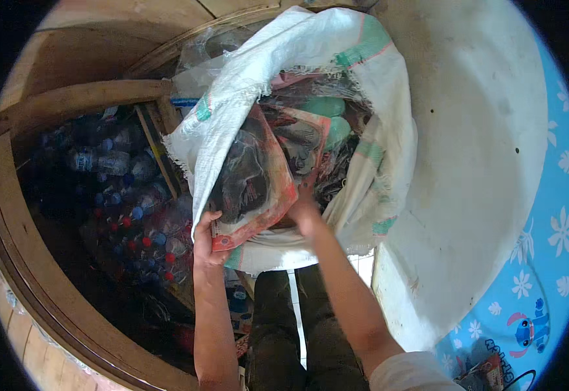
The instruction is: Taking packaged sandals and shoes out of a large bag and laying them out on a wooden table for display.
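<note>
A white woven plastic sack (313, 44) with green stripes and frayed edges stands with its mouth spread wide in front of me. My left hand (211, 242) grips the sack's near left rim together with the corner of a clear plastic packet with a red border (245, 234). Inside the sack, my right hand (306, 210) is at a second red-edged plastic packet (323, 134); its fingers are partly hidden and blurred. Green rounded items (338, 132) and crumpled clear plastic lie farther in the sack.
At left, a wooden frame (89, 95) surrounds a dark space with many plastic bottles (113, 161), some with red or blue caps. A pale wall or panel (470, 146) rises at right, beside a blue flowered cloth or mat (563, 205). My legs are below the sack.
</note>
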The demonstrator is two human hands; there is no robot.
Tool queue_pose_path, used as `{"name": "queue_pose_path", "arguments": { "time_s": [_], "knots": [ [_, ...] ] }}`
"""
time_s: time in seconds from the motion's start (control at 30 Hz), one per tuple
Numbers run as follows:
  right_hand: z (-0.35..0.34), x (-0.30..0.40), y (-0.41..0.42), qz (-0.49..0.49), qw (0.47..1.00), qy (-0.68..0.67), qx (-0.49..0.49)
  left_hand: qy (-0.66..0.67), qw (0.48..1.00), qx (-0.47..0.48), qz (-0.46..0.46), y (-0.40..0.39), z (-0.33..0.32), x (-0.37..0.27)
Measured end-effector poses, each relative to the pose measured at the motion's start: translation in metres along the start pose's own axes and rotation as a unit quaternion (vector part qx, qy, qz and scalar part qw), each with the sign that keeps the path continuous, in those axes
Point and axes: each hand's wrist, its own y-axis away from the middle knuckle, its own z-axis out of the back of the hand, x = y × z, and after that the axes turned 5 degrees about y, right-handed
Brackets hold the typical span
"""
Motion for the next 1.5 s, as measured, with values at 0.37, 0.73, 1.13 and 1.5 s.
{"name": "queue_pose_path", "arguments": {
  "time_s": [0.37,0.73,1.13,1.5],
  "knots": [
    [0.050,0.034,-0.192,0.122,0.878,0.447,0.116,0.005,1.000,-0.029,-0.009,-0.005,0.038,0.007],
    [0.141,-0.021,-0.062,-0.138,0.940,-0.118,0.289,-0.106,0.994,0.008,0.024,0.060,-0.030,0.024],
    [0.247,0.115,0.130,-0.178,0.875,-0.430,0.134,-0.109,0.986,0.127,-0.023,0.250,-0.081,-0.013],
    [0.277,0.177,0.291,0.015,0.910,-0.373,0.179,-0.118,0.952,0.195,-0.206,0.436,0.037,-0.066]
  ]
}}
